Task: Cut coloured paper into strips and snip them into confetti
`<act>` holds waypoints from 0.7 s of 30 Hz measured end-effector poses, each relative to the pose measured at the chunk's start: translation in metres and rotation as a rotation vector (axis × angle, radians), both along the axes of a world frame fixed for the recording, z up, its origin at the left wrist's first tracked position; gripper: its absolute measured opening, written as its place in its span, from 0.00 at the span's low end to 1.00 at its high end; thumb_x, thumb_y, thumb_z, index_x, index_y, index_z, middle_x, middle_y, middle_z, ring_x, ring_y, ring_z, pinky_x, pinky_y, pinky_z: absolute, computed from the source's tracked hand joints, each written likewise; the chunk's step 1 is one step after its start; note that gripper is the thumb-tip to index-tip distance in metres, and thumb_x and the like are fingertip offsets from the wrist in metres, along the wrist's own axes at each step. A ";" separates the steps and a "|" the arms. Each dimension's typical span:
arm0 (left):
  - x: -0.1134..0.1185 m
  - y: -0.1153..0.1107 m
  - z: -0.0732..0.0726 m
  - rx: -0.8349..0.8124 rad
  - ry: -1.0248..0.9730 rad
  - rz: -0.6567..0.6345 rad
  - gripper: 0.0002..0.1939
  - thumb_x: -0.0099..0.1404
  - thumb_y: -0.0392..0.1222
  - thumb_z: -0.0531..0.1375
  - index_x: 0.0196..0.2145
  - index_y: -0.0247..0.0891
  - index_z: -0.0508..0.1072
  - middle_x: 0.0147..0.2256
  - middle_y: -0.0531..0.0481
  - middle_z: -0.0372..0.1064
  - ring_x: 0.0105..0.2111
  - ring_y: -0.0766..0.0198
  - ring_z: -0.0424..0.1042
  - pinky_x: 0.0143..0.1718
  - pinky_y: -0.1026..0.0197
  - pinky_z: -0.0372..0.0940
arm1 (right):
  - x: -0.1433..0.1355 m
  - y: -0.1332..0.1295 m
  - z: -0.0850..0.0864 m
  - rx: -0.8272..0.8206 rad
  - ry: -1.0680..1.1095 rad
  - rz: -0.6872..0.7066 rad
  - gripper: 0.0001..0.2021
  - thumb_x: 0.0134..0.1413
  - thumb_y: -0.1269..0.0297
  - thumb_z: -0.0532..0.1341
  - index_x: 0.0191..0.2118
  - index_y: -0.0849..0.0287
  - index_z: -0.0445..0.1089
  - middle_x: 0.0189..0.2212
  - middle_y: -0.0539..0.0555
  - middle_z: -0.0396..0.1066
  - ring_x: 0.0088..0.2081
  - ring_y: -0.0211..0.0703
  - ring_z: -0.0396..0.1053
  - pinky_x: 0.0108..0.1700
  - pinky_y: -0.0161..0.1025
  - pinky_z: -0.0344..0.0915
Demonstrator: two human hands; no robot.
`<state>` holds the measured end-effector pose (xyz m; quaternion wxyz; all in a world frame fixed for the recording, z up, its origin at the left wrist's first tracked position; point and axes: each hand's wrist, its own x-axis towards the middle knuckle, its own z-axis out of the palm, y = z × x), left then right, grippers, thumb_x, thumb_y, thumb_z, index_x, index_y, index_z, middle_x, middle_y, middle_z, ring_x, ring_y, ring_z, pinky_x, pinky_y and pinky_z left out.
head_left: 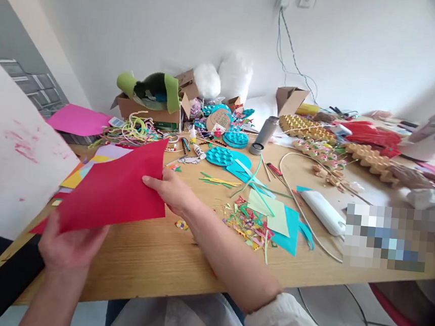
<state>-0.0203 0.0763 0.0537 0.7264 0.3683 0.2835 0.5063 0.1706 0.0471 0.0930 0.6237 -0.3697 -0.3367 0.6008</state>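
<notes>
A large red sheet of paper (119, 190) is held up above the left part of the table, tilted and slightly curved. My right hand (171, 187) pinches its right edge, thumb on the near face and fingers behind. At the lower left edge my left hand (71, 241) supports the sheet, thumb in front and the other fingers partly hidden beneath it. Under and behind the red sheet lie sheets of coloured paper, with a yellow one (72, 178) partly showing. A small flowery scrap (181, 225) rests on the table just right of the sheet.
Paper scraps (246, 221) and blue and pale green sheets (270, 211) lie right of my right forearm. Farther back are a grey flask (266, 134), blue egg-carton discs (219, 156) and a cardboard box (148, 110). A white board (20, 151) stands at left; a black phone (5, 281) lies at the near-left edge.
</notes>
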 end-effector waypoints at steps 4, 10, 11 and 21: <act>0.010 0.001 0.008 0.058 0.057 0.200 0.16 0.61 0.46 0.57 0.47 0.58 0.69 0.49 0.69 0.70 0.59 0.63 0.57 0.53 0.58 0.64 | 0.028 -0.040 -0.015 -0.031 -0.072 -0.018 0.13 0.40 0.60 0.68 0.34 0.58 0.70 0.32 0.50 0.75 0.33 0.43 0.73 0.42 0.43 0.69; 0.019 -0.005 0.020 0.204 0.046 0.114 0.19 0.61 0.44 0.57 0.49 0.59 0.67 0.47 0.64 0.71 0.58 0.56 0.58 0.51 0.51 0.67 | 0.053 -0.069 -0.033 -0.087 0.109 -0.017 0.18 0.43 0.58 0.68 0.40 0.59 0.71 0.35 0.53 0.76 0.30 0.39 0.73 0.33 0.34 0.70; 0.018 -0.006 0.023 0.224 0.041 0.115 0.19 0.61 0.44 0.57 0.50 0.58 0.68 0.47 0.63 0.71 0.58 0.55 0.58 0.52 0.50 0.67 | 0.056 -0.071 -0.034 -0.092 0.151 -0.017 0.17 0.44 0.57 0.68 0.40 0.58 0.71 0.35 0.52 0.76 0.29 0.38 0.73 0.31 0.33 0.70; 0.022 -0.006 0.035 0.247 0.022 0.081 0.28 0.55 0.35 0.63 0.51 0.58 0.67 0.49 0.58 0.70 0.57 0.54 0.61 0.54 0.48 0.63 | 0.062 -0.081 -0.023 0.087 -0.253 -0.483 0.21 0.44 0.56 0.67 0.46 0.56 0.70 0.32 0.53 0.77 0.29 0.48 0.75 0.29 0.40 0.71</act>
